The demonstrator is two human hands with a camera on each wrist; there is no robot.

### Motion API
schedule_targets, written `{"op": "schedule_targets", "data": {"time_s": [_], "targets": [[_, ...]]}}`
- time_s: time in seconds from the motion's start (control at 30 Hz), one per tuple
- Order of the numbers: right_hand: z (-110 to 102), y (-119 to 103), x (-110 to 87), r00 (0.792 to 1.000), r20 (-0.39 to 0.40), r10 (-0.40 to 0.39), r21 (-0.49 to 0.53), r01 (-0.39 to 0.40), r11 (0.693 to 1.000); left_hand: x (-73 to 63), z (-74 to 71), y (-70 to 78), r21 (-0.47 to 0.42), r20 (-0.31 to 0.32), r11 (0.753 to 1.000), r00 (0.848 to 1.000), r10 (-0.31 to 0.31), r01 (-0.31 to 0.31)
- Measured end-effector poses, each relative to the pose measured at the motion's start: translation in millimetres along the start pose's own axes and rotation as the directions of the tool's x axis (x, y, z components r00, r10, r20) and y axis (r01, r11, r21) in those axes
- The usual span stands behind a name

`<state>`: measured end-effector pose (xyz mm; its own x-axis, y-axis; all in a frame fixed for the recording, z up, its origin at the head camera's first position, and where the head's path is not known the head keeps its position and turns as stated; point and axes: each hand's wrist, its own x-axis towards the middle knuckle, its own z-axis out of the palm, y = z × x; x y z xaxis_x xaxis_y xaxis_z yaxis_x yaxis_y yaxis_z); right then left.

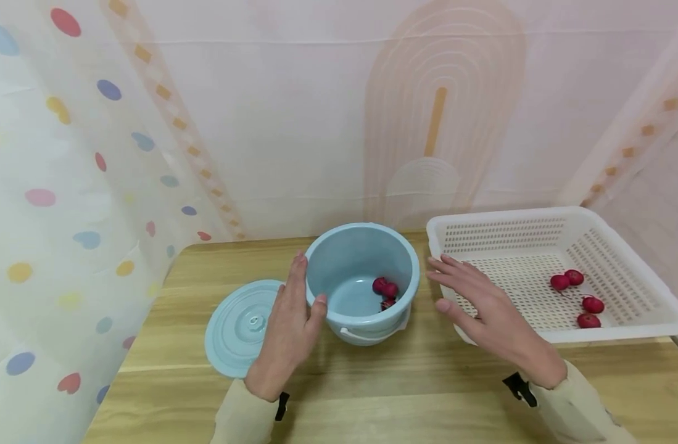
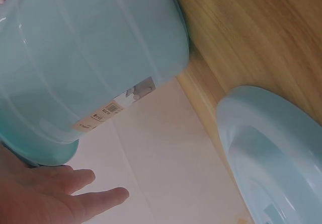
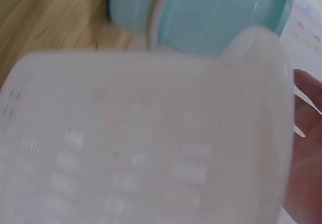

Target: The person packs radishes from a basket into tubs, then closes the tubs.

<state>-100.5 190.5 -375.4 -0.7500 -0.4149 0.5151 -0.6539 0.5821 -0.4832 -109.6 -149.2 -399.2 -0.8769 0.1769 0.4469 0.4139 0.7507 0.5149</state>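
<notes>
In the head view, a light blue bucket (image 1: 347,256) stands upright with a few red radishes (image 1: 390,290) on its floor. My left hand (image 1: 287,330) is at the bucket's left rim, fingers extended; whether they touch it I cannot tell. The left wrist view shows the bucket's side (image 2: 95,48) with a label. Between bucket and basket hovers my right hand (image 1: 485,308), fingers spread and holding nothing. A white slotted basket (image 1: 502,217) on the right contains several radishes (image 1: 593,304); its wall (image 3: 151,133) hides much of the right wrist view.
Partly behind my left hand, a round blue lid (image 1: 233,333) lies on the wooden table (image 1: 372,394). The bucket's pale handle (image 1: 366,339) hangs down at its front. A patterned cloth (image 1: 294,123) forms the backdrop behind the table.
</notes>
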Motion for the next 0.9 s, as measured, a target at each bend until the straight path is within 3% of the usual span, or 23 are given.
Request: {"op": "schedule_targets", "data": {"time_s": [0.3, 0.9], "targets": [[-28, 17, -22.9, 0.995, -0.088, -0.053, -0.048, 0.049, 0.998, -0.5, -0.8, -0.4, 0.015, 0.013, 1.0, 1.0, -0.021, 0.021], [-77, 60, -65.2, 0.978, -0.177, 0.108, -0.133, -0.132, 0.982, 0.4, 0.5, -1.0, 0.018, 0.001, 1.0, 1.0, -0.006, 0.006]]}}
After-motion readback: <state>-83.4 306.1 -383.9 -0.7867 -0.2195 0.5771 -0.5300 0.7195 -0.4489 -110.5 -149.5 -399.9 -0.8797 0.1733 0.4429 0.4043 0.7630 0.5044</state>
